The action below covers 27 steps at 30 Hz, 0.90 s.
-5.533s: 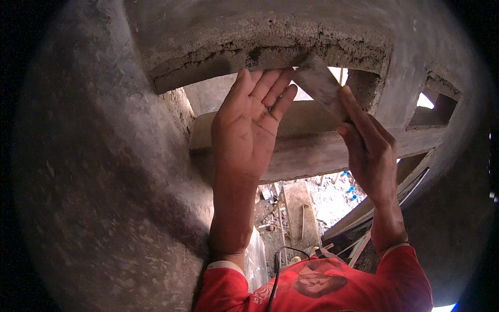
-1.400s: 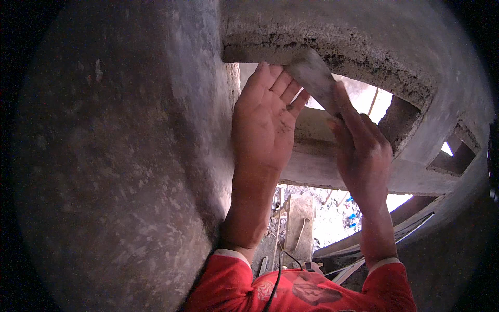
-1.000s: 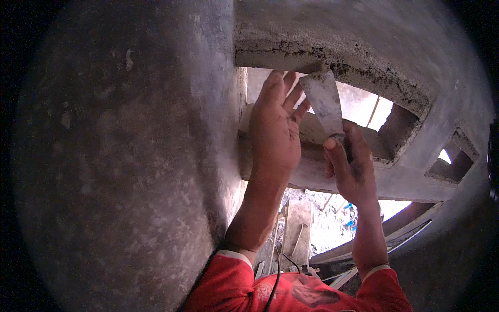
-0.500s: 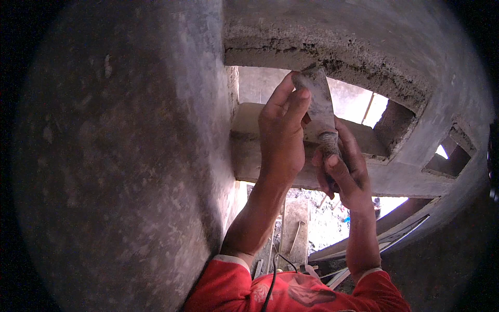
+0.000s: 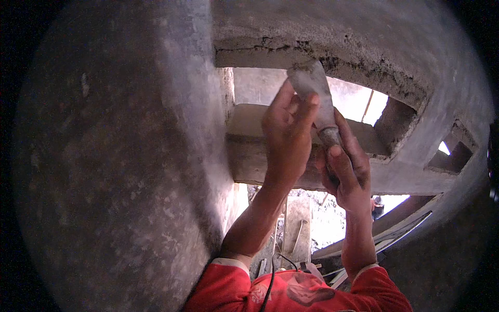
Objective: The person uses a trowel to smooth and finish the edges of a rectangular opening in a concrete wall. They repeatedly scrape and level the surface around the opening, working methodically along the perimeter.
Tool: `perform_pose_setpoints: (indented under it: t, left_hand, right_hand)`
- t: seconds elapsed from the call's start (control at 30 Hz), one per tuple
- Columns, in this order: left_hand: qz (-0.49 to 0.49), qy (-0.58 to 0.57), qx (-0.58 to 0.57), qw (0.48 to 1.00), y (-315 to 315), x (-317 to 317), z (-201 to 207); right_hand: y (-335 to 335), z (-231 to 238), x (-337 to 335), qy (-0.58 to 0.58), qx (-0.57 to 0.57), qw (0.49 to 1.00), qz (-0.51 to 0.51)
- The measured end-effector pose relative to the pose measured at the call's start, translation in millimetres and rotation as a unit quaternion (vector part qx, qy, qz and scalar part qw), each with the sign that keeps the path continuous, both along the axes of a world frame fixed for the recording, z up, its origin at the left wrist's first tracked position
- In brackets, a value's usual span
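Observation:
A putty knife [image 5: 323,106] with a wide grey blade is raised in front of the wall opening, its blade pointing up and slightly left. My right hand [image 5: 352,179] is wrapped round its handle, thumb on the near side. At the blade's left edge, my left hand [image 5: 286,127] grips with thumb and fingers; part of those fingers is hidden. Grey cement residue coats the blade, and its top edge is close to the rough upper edge [image 5: 364,70] of the opening. Whether it touches there I cannot tell.
A smooth grey wall [image 5: 114,156] rises close on my left. A concrete ledge [image 5: 249,148] crosses behind my hands, and a smaller opening [image 5: 452,151] lies to the right. Far below are planks [image 5: 297,223] and bright rubble. A black cable [image 5: 271,283] hangs over my red shirt.
Both hands and the putty knife have shifted slightly, and the blade's top sits a little higher and further left. A dark shape has come into view beyond my right wrist.

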<state>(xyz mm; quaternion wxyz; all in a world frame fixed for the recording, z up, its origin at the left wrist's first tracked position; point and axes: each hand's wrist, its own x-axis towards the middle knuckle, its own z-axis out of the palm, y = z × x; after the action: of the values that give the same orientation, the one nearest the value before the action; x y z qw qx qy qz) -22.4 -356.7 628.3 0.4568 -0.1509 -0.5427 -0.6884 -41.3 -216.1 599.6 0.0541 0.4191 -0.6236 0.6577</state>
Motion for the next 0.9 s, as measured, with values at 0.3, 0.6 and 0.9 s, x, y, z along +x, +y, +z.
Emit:
perform_pose_setpoints:
  t: [0.3, 0.6, 0.9]
  left_hand:
    - [0.011, -0.015, 0.012, 1.000, -4.5, 1.0, 0.0]
    - [0.095, -0.041, -0.021, 0.994, -2.1, 3.4, 5.0]
    - [0.048, -0.038, 0.030, 0.998, 1.6, 8.4, 8.6]
  right_hand:
    - [-2.8, 1.6, -1.3, -0.009, -0.017, 1.000, 0.009]
    - [-5.8, 4.9, -0.9, -0.011, -0.024, 1.000, 0.017]
    - [-9.7, 0.1, -1.1, -0.032, -0.048, 0.998, 0.030]
